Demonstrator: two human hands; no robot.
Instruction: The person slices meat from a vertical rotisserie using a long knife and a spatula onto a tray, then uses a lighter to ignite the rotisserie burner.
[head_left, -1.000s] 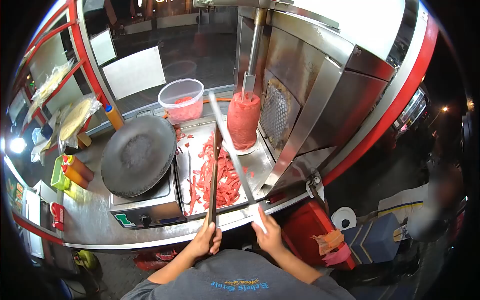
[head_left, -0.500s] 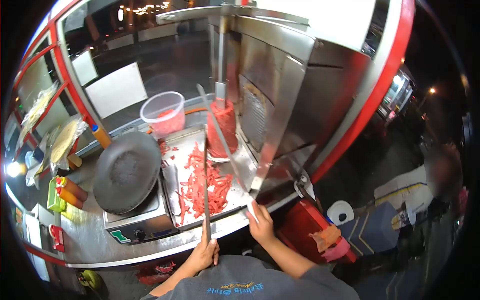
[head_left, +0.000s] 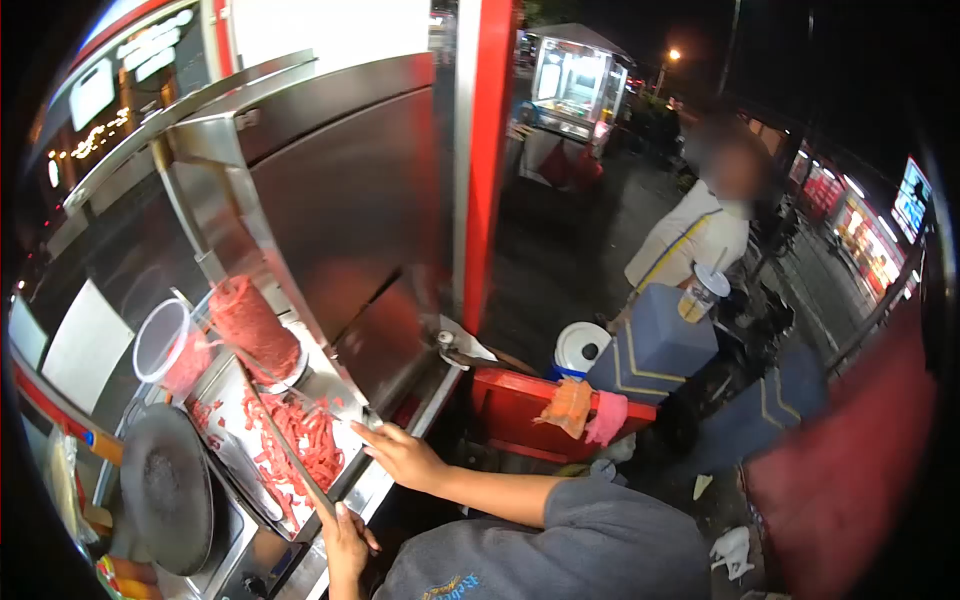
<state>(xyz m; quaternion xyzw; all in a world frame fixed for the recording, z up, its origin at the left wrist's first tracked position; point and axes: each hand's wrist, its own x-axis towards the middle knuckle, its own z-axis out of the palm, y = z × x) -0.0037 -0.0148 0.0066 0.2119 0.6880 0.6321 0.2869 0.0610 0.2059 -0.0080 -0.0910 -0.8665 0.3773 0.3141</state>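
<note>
My left hand (head_left: pixel 345 540) is closed around the lower end of a long thin blade (head_left: pixel 280 435), which slants up and left over the tray (head_left: pixel 232 415). Fingers bent, my right hand (head_left: pixel 405 458) grips a white-handled knife (head_left: pixel 358 412) at the tray's right edge. Its blade reaches up-left, blurred, and crosses the other one near the meat cone (head_left: pixel 255 325). Red meat strips (head_left: pixel 300 440) lie heaped in the tray below both blades. The cone stands on the vertical spit (head_left: pixel 185 205), beside the metal grill housing (head_left: pixel 350 200).
A dark pan (head_left: pixel 165 490) sits on a burner at left, with a clear tub (head_left: pixel 165 340) holding red meat behind it. To my right are a red box (head_left: pixel 510 415) with cloths and a blue-grey box (head_left: pixel 655 345). A person (head_left: pixel 700 235) is beyond it.
My head has turned right, so the stall has slid left in view and more street shows. Both hands still hold their blades, crossed over the tray.
</note>
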